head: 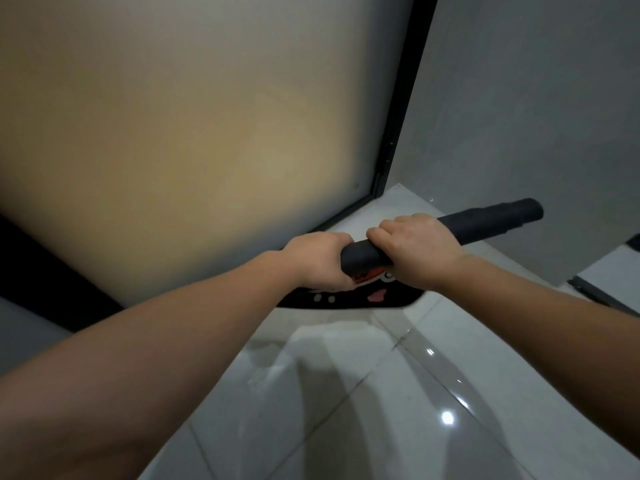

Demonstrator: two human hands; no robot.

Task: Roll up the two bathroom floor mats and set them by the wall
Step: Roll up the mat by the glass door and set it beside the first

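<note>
Glossy white floor tiles [346, 393] fill the lower part of the view, with small light reflections caught on them. At the far edge of the floor a frosted glass panel [173, 133] is seen, lit a warm yellow from behind and bounded by a black frame [398, 133] on its right side and along its bottom. A grey wall [536, 98] is met at the far right corner of the floor.

A dark mat [485, 221] is held rolled into a long, tight tube, lifted off the floor and slanted so that its right end points up toward the corner by the grey wall. The roll is gripped from above by both hands. The left hand [318, 259] is closed around the lower left end, its fingers wrapped under the roll. The right hand [415, 251] is clamped on the roll just beside the left one, knuckles up, its fingers [381, 233] curled over the top.

Beneath the hands, an unrolled part [363, 299] of a black mat is seen, printed with white and red shapes. It lies at the foot of the glass panel, along the far edge of the floor. Whether this flat part belongs to the held roll or to a second mat cannot be told.

Both bare forearms reach in from the lower corners of the view.
</note>
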